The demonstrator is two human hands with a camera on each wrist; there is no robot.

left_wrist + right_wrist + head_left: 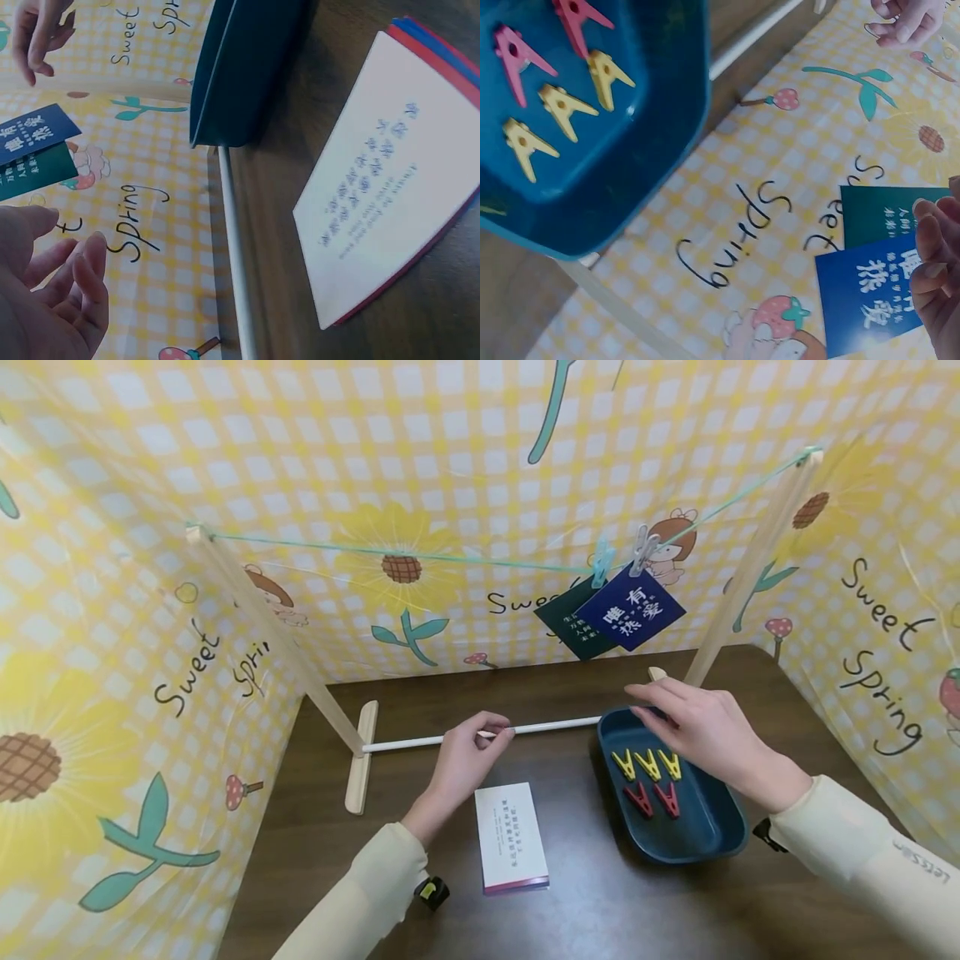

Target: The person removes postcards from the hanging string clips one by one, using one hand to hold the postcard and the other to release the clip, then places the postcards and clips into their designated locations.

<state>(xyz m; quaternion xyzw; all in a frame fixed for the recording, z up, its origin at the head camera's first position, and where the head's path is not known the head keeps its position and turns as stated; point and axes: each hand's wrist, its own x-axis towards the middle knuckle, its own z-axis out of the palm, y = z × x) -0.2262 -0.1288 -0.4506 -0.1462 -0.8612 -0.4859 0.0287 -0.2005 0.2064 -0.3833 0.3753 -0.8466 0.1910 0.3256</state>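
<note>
Head view: I'm watching the left hand (pixel 467 755) and right hand (pixel 705 720) hovering empty, loosely bent; clips (pixel 602 566) are pinning the blue card (pixel 633 610) and green card (pixel 567 620) to the string (pixel 390 553); the tub (pixel 701 842) is keeping loose pegs (pixel 648 766) together.

Pale wood, smooth plastic and printed paper.
The uprights (pixel 281 643) looked like bare, matt wood; the tray (pixel 697 822) and clothespins (pixel 511 67) were smooth plastic, the hanging peg (pixel 642 550) translucent. The stacked cards (pixel 512 839) were flat, smooth paper, the brown tabletop (pixel 577 910) softly glossy.
</note>
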